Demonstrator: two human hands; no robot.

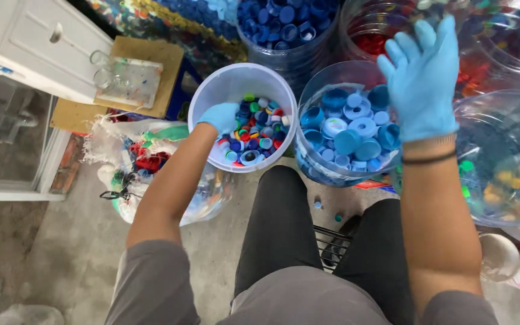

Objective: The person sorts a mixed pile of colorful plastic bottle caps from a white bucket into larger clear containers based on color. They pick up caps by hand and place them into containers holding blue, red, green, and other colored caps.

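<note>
Gloved hands over two containers of mixed bottle caps.

The left hand (221, 117) reaches into the white bucket (212, 90), fingers curled among the caps (257, 132), seemingly gripping some. The right hand (419, 84) hovers, fingers spread, over the clear jar (314, 84) of blue caps (350, 129), both containers standing mouth-up on the floor.

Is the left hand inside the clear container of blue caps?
No, the left hand reaches into the white bucket of mixed-colour caps.

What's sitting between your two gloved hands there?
In the head view, between the left hand and right hand: the white bucket's mixed caps and the clear tub of blue caps.
</note>
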